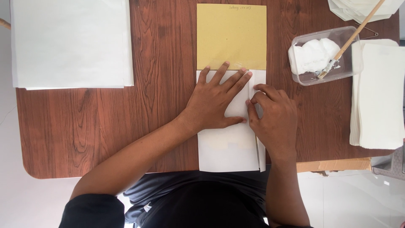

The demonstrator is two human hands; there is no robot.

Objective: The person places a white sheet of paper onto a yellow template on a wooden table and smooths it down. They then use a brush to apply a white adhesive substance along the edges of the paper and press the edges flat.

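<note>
A white paper sheet [228, 147] lies on the wooden table [105, 122], partly over a tan cardboard sheet [231, 36]. My left hand [215, 101] presses flat on the white paper, fingers spread toward the cardboard's lower edge. Just right of it, my right hand [273, 120] rests on the paper's right side, fingertips pinching or pressing a narrow folded strip [260, 154] along that edge.
A stack of white sheets [69, 42] sits at the back left. At the right stand a clear plastic tub of white paste [322, 57] with a wooden-handled brush [352, 38], and a pile of folded white paper [377, 93]. More white paper [363, 8] lies in the far right corner.
</note>
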